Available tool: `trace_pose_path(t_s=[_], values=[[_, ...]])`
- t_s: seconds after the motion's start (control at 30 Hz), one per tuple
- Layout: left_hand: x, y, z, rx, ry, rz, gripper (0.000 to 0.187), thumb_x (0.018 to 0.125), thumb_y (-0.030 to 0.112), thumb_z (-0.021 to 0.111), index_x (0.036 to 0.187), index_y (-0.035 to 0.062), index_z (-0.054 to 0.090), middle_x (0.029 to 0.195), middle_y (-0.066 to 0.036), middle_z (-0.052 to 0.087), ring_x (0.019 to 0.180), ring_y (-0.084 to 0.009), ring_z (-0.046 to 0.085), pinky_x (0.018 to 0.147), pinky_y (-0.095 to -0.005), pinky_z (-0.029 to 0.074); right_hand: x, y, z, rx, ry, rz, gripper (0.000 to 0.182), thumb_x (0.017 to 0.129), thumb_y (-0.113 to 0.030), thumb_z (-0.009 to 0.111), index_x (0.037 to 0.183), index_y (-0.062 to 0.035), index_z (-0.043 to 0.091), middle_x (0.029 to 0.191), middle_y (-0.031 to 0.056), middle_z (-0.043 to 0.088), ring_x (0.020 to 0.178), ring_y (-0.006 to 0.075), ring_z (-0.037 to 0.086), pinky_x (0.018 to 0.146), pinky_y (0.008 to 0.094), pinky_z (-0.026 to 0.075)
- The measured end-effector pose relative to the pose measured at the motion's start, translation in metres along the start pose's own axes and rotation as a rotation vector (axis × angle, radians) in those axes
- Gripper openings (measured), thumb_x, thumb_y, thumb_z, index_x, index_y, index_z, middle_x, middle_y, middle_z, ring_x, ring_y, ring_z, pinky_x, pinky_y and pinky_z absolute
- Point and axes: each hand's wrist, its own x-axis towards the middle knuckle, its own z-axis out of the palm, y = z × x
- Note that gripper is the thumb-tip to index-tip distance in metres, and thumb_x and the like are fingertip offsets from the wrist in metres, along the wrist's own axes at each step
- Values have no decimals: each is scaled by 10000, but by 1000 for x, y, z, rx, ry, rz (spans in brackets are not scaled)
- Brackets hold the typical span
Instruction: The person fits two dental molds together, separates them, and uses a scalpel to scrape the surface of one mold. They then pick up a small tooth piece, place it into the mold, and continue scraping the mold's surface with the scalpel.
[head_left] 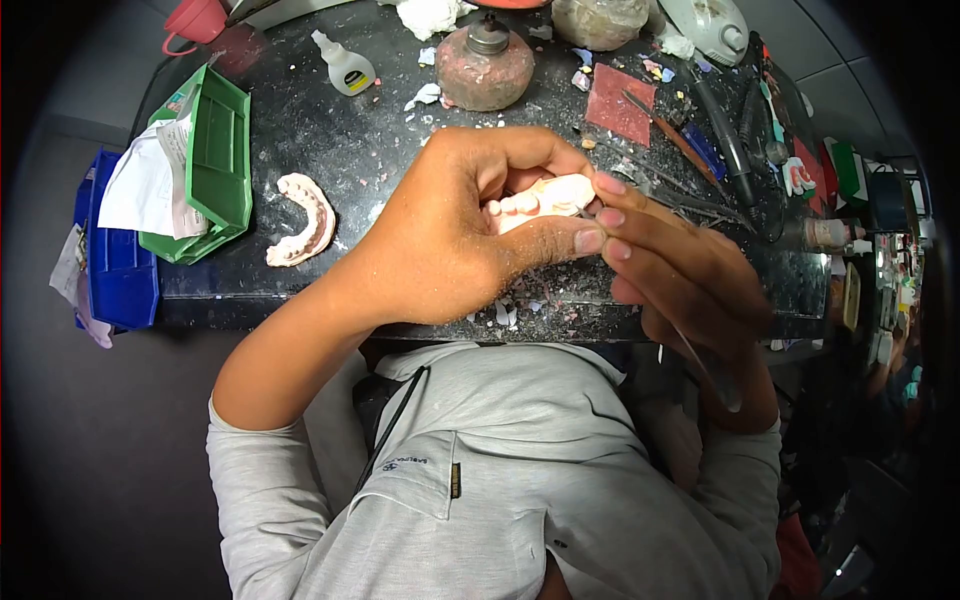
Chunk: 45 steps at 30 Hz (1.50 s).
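Note:
My left hand (455,215) is wrapped round a cream plaster dental model (545,197), with the thumb along its near side. Parts of the model are hidden by the fingers. Close against it, my right hand (690,265) pinches a thin metal dental tool (727,388). The tool's flat, spatula-like end sticks out below the hand towards my body, and its other end is mostly covered by fingertips at the model. To the left of my left hand, a second horseshoe-shaped dental model (318,225) lies on the black worktop (385,110).
A green bin (222,150) with papers and a blue bin (122,270) stand at the left. A small bottle (345,68), a spirit burner (485,70) and a pink wax sheet (620,103) lie farther back. At right are a knife (665,135) and a black handpiece (728,140).

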Motion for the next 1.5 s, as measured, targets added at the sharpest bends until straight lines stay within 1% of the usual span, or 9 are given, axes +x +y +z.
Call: trace_pose_path(t_s=[0.27, 0.7, 1.13, 1.2, 1.23, 1.33, 1.4, 1.47, 1.5], values=[[1, -1, 1, -192, -64, -30, 305, 875, 29, 752, 1148, -38, 635, 1000, -64, 694, 922, -98, 649, 819, -238, 515, 1, 0, 1, 74, 51, 0, 269, 807, -1, 771, 1055, 38, 675, 1060, 165, 717, 1042, 338, 717, 785, 365, 657], [2, -3, 1, -253, -67, -19, 302, 886, 28, 736, 1153, -51, 618, 995, -71, 698, 913, -105, 655, 823, -243, 520, 2, -1, 0, 61, 54, -4, 230, 828, -33, 773, 1027, 28, 675, 1038, 161, 719, 1042, 349, 716, 789, 378, 658], [1, -3, 3, -174, 4, -21, 261, 911, 87, 728, 1123, -30, 634, 900, -20, 666, 731, -33, 575, 605, -175, 425, -4, 2, 0, -45, -27, -81, 389, 777, 29, 787, 1133, 64, 635, 1155, 194, 660, 1111, 357, 683, 844, 404, 642], [0, 0, 3, -183, 21, -43, 260, 913, 94, 728, 1121, -29, 633, 893, -16, 664, 711, -28, 564, 584, -171, 408, 0, -3, -1, -91, -46, -24, 231, 889, 12, 680, 1103, 56, 605, 1129, 235, 678, 1089, 425, 680, 865, 461, 631], [0, 2, 3, -168, 32, -73, 261, 914, 96, 727, 1124, -29, 633, 891, -14, 663, 699, -25, 556, 572, -170, 397, 1, -4, 0, -92, -46, -23, 231, 889, 12, 680, 1103, 56, 605, 1129, 235, 678, 1089, 425, 680, 865, 461, 631], [1, 1, 3, -167, 38, -78, 266, 916, 94, 724, 1133, -30, 629, 893, -16, 664, 699, -24, 555, 571, -169, 396, 1, -2, -1, -105, -37, -16, 211, 889, 10, 681, 1084, 58, 616, 1115, 233, 685, 1072, 424, 688, 856, 455, 635], [3, -4, 4, -182, 35, -54, 271, 916, 89, 722, 1139, -32, 627, 898, -20, 666, 711, -27, 564, 580, -171, 406, -1, 3, -3, -52, -38, -21, 361, 786, 8, 790, 1119, 33, 654, 1177, 186, 672, 1099, 338, 693, 820, 381, 646], [4, -12, 6, -202, 29, 99, 277, 915, 78, 719, 1148, -37, 622, 915, -26, 670, 740, -33, 579, 601, -173, 424, 0, 3, -2, -6, -11, -21, 345, 791, -2, 790, 1108, 27, 658, 1165, 178, 682, 1090, 333, 698, 814, 376, 647], [4, -12, 6, -203, 30, 100, 277, 915, 78, 719, 1148, -37, 622, 915, -26, 670, 740, -33, 579, 601, -173, 424, 0, 4, -2, 41, 18, -20, 329, 797, -13, 790, 1097, 21, 662, 1153, 170, 692, 1081, 328, 704, 809, 371, 648]])
